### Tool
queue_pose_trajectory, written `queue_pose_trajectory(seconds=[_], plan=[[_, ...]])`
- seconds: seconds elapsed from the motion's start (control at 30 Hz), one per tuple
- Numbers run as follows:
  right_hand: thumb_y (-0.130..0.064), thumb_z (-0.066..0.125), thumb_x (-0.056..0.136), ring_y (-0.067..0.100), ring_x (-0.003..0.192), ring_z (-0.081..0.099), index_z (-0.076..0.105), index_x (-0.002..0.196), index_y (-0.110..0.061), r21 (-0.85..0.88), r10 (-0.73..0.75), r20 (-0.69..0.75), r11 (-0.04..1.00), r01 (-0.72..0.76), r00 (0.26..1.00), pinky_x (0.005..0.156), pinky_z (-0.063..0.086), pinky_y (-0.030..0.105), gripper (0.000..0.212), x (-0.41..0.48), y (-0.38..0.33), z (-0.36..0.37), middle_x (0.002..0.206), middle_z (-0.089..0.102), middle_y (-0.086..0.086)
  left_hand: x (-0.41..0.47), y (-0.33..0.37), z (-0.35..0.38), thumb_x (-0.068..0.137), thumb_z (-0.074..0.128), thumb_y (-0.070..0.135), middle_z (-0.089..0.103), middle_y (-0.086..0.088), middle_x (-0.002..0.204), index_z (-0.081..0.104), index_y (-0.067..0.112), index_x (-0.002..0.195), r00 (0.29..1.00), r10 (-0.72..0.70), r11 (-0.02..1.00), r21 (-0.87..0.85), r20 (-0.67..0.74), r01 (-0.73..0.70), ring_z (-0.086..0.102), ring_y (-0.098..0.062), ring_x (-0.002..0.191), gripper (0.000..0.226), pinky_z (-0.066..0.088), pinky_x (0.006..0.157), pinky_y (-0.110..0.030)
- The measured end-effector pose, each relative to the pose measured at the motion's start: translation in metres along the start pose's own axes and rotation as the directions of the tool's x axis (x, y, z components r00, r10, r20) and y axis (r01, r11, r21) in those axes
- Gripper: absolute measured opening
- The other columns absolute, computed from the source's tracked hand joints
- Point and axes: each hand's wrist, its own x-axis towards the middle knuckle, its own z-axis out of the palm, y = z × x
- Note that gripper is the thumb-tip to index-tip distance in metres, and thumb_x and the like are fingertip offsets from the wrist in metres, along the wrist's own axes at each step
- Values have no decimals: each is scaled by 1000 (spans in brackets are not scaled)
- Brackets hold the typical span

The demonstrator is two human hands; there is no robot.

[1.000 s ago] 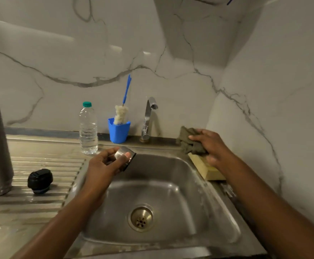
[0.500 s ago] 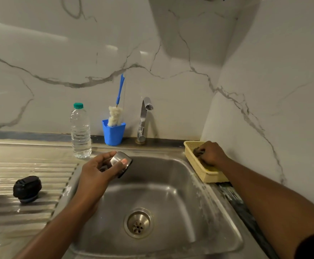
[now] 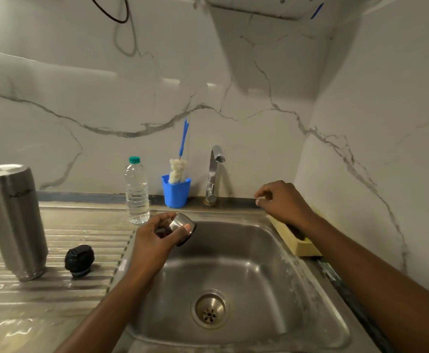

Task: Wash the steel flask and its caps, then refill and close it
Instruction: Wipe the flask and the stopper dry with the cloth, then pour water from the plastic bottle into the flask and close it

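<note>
Marble-look tiled corner, steel surface (image 3: 81, 225) with a ribbed drainer and the sink (image 3: 259, 250) set into its right end. The left hand (image 3: 152, 240) grips the steel cap (image 3: 181, 225) with thumb and fingertips, holding it tilted over the sink's back left corner, wrist bent and forearm coming up from the front edge. The right hand (image 3: 285, 202) hovers over the yellow tray (image 3: 305, 247) on the sink's right rim, fingers loosely curled with nothing in them as far as I can see. It's fairly near the tap (image 3: 214, 171), so I'd guess rinsing is the step. Tip: get the cap right under the spout with its open side up before turning the water on, and pinch the rim firmly, since wet steel slips. The flask (image 3: 12, 220) stands at the surface's left edge, with the black cap (image 3: 79, 261) just beside it.
</note>
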Motion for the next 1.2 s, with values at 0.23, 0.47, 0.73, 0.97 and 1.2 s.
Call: queue_pose_trajectory(seconds=[0.23,0.47,0.73,0.97,1.2], plan=[[-33,74,89,0,92,70,82,102,-32,266,-115,-2,958,112,993,88,56,26,15,-59,-80,52,99,78,-17,18,30,-30,74,95,27,73,3,109,71,22,124,996,16,980,198,-83,1,72,-10,92,55,56,81,-25],[-23,74,93,-15,90,65,77,92,-35,526,-94,6,847,77,996,73,44,-1,13,-88,-99,109,90,75,-20,64,46,-76,78,84,22,73,-8,101,71,9,107,1000,-4,722,692,-20,16,70,-27,93,35,59,79,-36],[-22,76,90,-8,89,70,81,91,-31,523,-93,-4,848,81,996,87,59,25,10,-101,-88,142,89,77,-22,106,17,-103,89,76,26,68,-8,99,67,8,113,985,-171,372,926,-6,71,66,-25,92,32,57,77,-34],[-24,76,90,-9,91,70,82,92,-30,535,-89,-15,841,83,996,87,59,24,9,-101,-84,145,91,77,-25,114,1,-108,83,84,28,68,-10,112,64,8,118,963,-266,302,946,-34,117,66,-26,99,45,58,79,-34],[-28,76,91,-8,90,70,81,90,-34,543,-68,7,838,53,998,85,59,25,8,-100,-81,150,89,76,-27,127,6,-113,73,92,50,58,-13,142,50,9,147,964,-265,396,909,-23,130,57,-30,126,95,52,104,-42]])
